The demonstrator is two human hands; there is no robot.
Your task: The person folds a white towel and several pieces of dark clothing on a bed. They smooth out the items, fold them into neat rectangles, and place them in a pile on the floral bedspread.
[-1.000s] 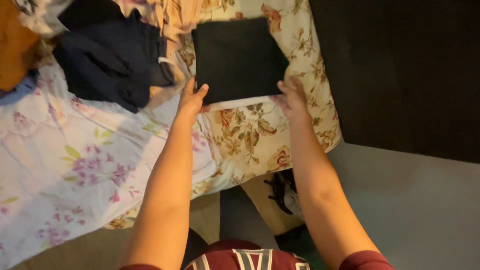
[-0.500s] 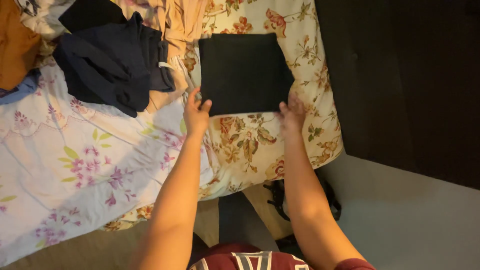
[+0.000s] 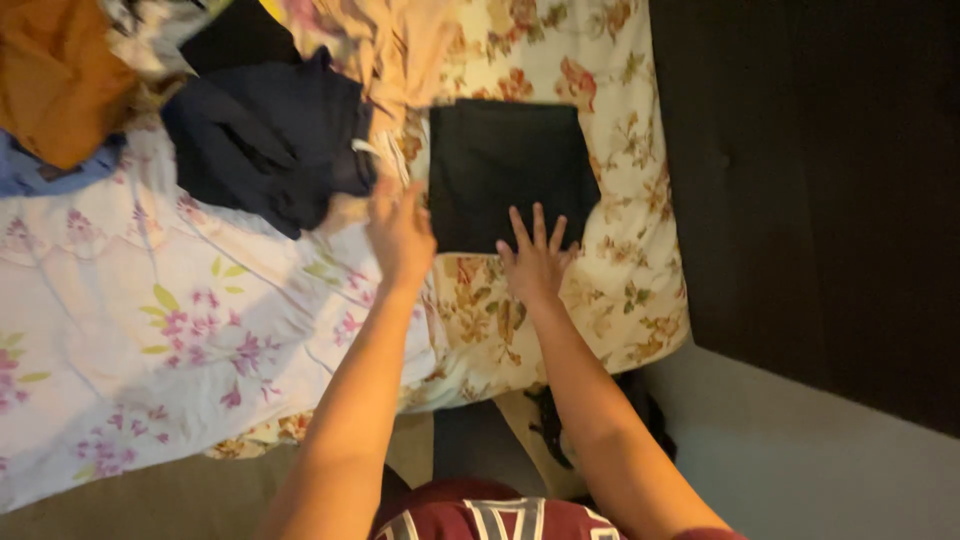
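Observation:
A folded black garment (image 3: pixel 512 172) lies flat as a neat square on the floral bedspread (image 3: pixel 600 290). My right hand (image 3: pixel 535 258) rests palm down with fingers spread on its near edge. My left hand (image 3: pixel 400 235) hovers open just left of the square, blurred, holding nothing, near a heap of dark navy clothes (image 3: pixel 270 150).
An orange garment (image 3: pixel 55 75), a blue one (image 3: pixel 40 170) and a beige one (image 3: pixel 405 50) lie in the pile at the back left. A pale flowered sheet (image 3: pixel 150 330) covers the left. A dark panel (image 3: pixel 820 180) stands to the right, grey floor (image 3: pixel 830 470) below.
Both hands let go of the black square's lower corners. My right hand slid to its near edge and lies flat; my left hand lifted off to the left.

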